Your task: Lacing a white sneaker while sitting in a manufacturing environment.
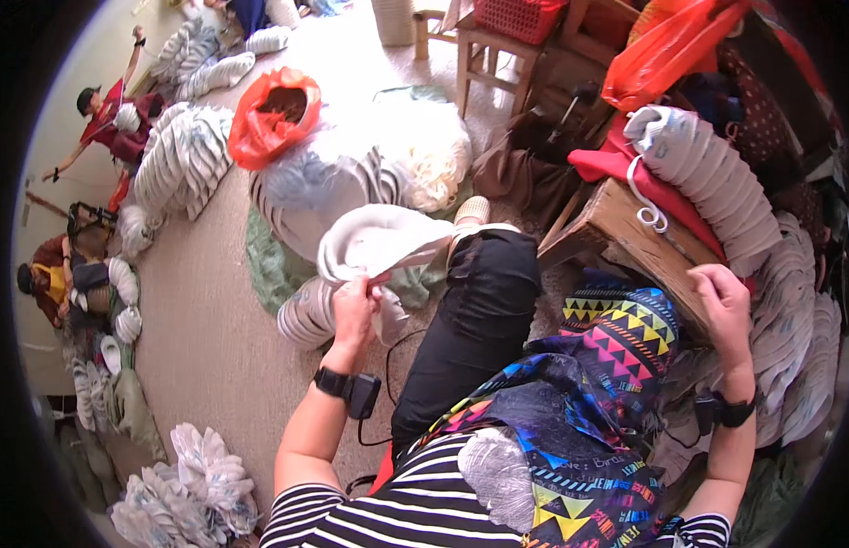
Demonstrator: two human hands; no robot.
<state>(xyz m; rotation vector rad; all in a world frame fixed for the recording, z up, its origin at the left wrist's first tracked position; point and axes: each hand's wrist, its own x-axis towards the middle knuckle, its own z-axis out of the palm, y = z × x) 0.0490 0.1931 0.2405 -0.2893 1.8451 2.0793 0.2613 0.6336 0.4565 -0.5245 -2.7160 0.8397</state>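
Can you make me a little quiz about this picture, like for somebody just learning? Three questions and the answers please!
1. Which hand holds the white cloth piece?
2. True or false: both hands are gripping that piece.
3. What colour is the open plastic bag beyond it? A) blue B) orange-red C) green

Key:
1. The left hand.
2. False; the right hand is raised well apart from it.
3. B.

Item: 1 head cam, L of pr., wide fisheye, on that wearer's head; faces down & fwd., close o/ striped shirt [379,507], L hand [354,310], R hand [722,306]; floor [196,310] farther off.
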